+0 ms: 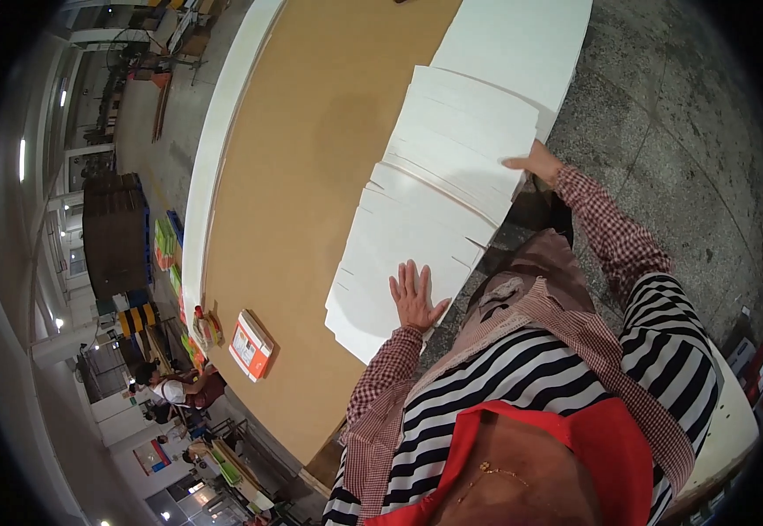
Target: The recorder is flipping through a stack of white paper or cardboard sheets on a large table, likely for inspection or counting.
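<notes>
White slotted sheets [408, 237] are lying along the body-side edge of the brown tabletop [302, 167]. Left hand [414, 302] is resting flat on them, fingers spread; right hand [540, 165] is lapping its thumb over their edge, grip hidden, can't tell. Probably aligning; next move's calling for even edges.

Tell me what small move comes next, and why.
I'd probably raise the right edge of the flat white slotted cardboard slightly with your bare right hand: its thumb lies over that edge, while your bare left hand, spread flat, could steady the near end.
</notes>
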Demonstrator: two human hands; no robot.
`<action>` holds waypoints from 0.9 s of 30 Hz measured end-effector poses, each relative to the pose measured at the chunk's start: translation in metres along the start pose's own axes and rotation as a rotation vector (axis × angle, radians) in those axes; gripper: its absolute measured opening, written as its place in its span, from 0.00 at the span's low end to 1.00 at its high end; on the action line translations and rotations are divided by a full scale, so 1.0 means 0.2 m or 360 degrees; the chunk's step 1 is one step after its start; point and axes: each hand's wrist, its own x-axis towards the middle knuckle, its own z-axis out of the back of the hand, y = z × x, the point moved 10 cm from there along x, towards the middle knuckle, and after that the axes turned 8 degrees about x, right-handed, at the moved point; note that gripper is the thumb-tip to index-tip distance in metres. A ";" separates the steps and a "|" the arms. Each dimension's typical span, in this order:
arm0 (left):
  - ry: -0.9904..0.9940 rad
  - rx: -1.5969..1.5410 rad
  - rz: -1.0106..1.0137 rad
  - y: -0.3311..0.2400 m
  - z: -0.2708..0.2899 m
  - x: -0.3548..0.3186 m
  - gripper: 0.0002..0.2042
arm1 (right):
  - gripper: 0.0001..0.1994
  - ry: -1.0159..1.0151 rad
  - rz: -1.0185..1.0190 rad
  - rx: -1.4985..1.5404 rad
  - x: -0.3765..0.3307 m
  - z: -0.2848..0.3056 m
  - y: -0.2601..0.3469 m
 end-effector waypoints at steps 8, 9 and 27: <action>-0.0025 -0.0022 -0.0003 0.01 -0.02 -0.03 0.45 | 0.33 0.0347 0.0850 -0.0782 -0.40 -0.52 0.40; -0.0053 -0.0067 0.0001 0.02 -0.02 -0.04 0.45 | 0.37 0.0570 0.0832 -0.0656 -0.44 -0.61 0.41; -0.0014 0.0000 0.0055 0.04 -0.03 -0.06 0.45 | 0.22 -0.0574 -0.0133 -0.0252 0.27 0.51 0.11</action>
